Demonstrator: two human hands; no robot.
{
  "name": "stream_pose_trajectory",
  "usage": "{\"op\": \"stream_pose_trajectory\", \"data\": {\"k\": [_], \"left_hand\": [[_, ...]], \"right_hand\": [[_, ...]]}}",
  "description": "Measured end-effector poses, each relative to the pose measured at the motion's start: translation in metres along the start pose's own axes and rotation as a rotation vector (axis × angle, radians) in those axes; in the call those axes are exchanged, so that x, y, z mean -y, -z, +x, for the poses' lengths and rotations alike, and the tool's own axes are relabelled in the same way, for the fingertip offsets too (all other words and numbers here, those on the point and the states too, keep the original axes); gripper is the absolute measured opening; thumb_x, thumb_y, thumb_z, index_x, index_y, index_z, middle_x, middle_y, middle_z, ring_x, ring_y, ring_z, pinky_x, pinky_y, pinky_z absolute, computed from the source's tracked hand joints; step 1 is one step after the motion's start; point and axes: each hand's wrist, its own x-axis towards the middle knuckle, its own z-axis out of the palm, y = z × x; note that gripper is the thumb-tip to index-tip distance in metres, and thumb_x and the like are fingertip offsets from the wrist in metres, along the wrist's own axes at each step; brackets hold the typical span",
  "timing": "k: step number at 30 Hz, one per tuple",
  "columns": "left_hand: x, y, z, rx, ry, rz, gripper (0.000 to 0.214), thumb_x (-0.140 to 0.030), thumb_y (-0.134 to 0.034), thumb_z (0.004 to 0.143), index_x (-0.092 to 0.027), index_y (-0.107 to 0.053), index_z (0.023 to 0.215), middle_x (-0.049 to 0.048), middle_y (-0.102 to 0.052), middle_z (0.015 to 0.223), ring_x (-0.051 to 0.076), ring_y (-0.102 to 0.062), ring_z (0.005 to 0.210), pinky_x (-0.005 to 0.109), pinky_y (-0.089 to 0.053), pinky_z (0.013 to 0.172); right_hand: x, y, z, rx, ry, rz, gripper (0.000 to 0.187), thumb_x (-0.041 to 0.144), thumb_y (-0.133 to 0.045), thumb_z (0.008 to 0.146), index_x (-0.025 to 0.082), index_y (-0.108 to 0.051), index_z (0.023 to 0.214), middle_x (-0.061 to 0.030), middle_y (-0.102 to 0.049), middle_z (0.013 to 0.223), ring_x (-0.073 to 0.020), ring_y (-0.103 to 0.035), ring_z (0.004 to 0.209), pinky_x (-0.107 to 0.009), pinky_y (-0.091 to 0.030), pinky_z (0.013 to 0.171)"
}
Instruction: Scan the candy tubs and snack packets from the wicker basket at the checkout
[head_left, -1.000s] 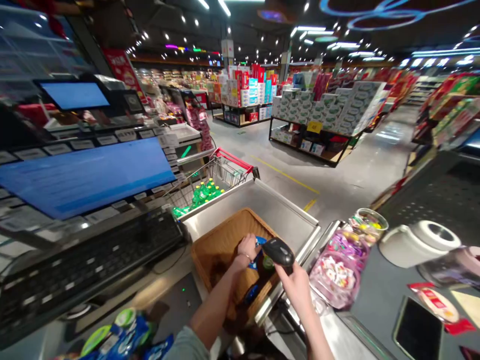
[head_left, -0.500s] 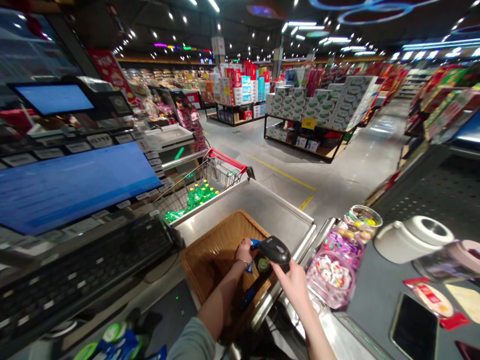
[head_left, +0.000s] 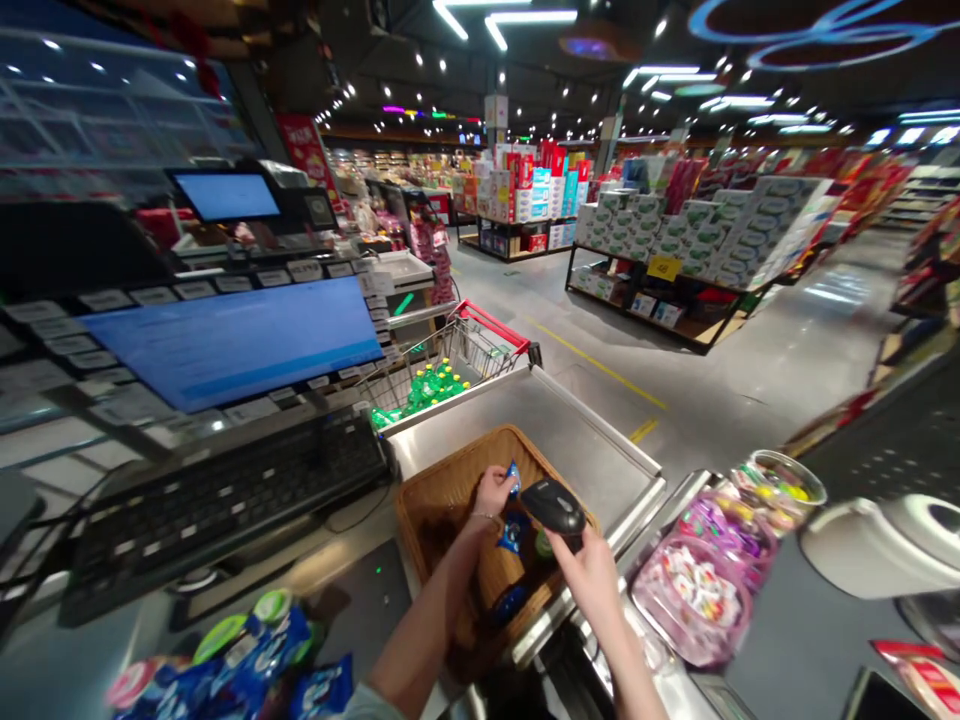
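Note:
My left hand pinches a small blue packet above the brown wicker basket. Closed around the handle of a black barcode scanner is my right hand; the scanner's head points left toward the packet. Inside the basket lie another blue packet, a round green-lidded item partly covered by the scanner, and a dark blue item in shadow. On the counter at lower left sits a heap of blue packets with green round lids among them.
A keyboard and a monitor stand at left. Behind the metal counter is a shopping cart with green bottles. Candy tubs and a white jug stand at right.
The view has swung left, so the scene sits further right and more of the packet heap shows. The packet in my left hand is lifted more upright. The scanner stays in my right hand.

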Motion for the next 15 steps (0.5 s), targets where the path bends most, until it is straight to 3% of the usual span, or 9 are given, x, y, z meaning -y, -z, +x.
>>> {"op": "stream_pose_trajectory", "data": {"k": [5, 11, 15], "left_hand": [[-0.015, 0.059, -0.035, -0.138, 0.046, -0.193, 0.05, -0.054, -0.073, 0.057, -0.015, -0.063, 0.086, 0.0012, -0.065, 0.072, 0.011, -0.058, 0.058, 0.022, -0.043, 0.052], [-0.034, 0.123, -0.091, -0.248, -0.005, -0.529, 0.048, -0.049, -0.076, 0.06, -0.012, -0.066, 0.087, 0.0042, -0.069, 0.077, 0.012, -0.062, 0.064, 0.021, -0.045, 0.054], [-0.041, 0.153, -0.117, -0.322, -0.041, -0.588, 0.045, -0.048, -0.08, 0.058, -0.011, -0.066, 0.081, 0.0022, -0.068, 0.071, 0.01, -0.06, 0.059, 0.02, -0.044, 0.053]], "right_hand": [[0.013, -0.017, -0.004, 0.084, 0.045, -0.028, 0.05, 0.057, -0.048, 0.083, 0.013, -0.068, 0.091, -0.0045, -0.066, 0.058, -0.0203, -0.06, 0.051, -0.028, -0.045, 0.053], [0.046, -0.032, -0.018, 0.281, 0.217, -0.058, 0.038, 0.048, -0.047, 0.084, 0.015, -0.067, 0.086, -0.0074, -0.07, 0.069, -0.0237, -0.068, 0.068, -0.028, -0.047, 0.064], [0.068, -0.044, -0.035, 0.423, 0.33, -0.105, 0.028, 0.039, -0.049, 0.085, 0.017, -0.066, 0.088, -0.0081, -0.072, 0.074, -0.0246, -0.069, 0.072, -0.027, -0.046, 0.063]]}}
